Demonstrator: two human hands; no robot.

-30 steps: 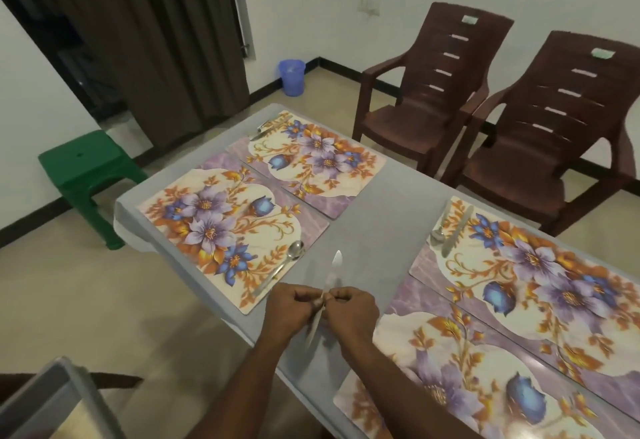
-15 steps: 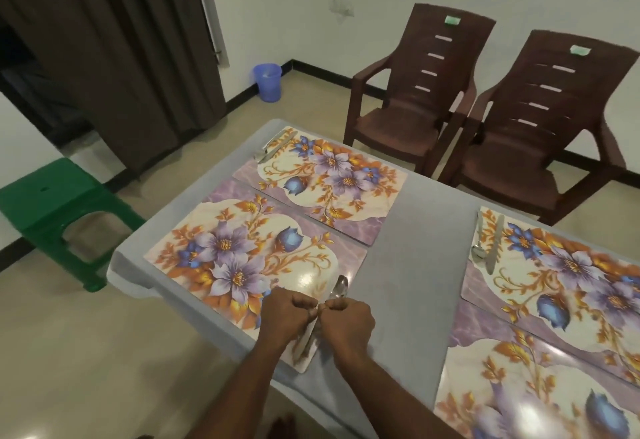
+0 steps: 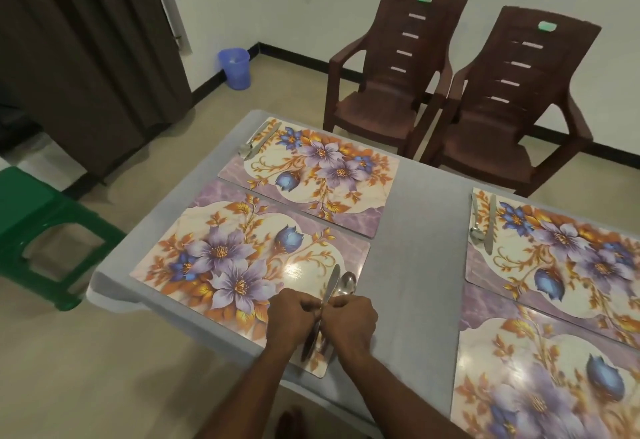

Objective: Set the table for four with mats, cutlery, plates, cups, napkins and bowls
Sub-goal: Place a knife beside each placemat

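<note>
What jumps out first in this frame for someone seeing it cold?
Four floral placemats on the grey table, two per side, the near-left mat largest in view. At its near right corner the left hand and right hand meet, both with a grip on a knife; a spoon lies beside it. Two brown chairs stand beyond the far edge.

Knife (image 3: 329,285) and spoon (image 3: 346,282) lie side by side (knife left) on the near-left mat (image 3: 214,251).

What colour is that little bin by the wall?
Blue bin, seen in the head view.
</note>
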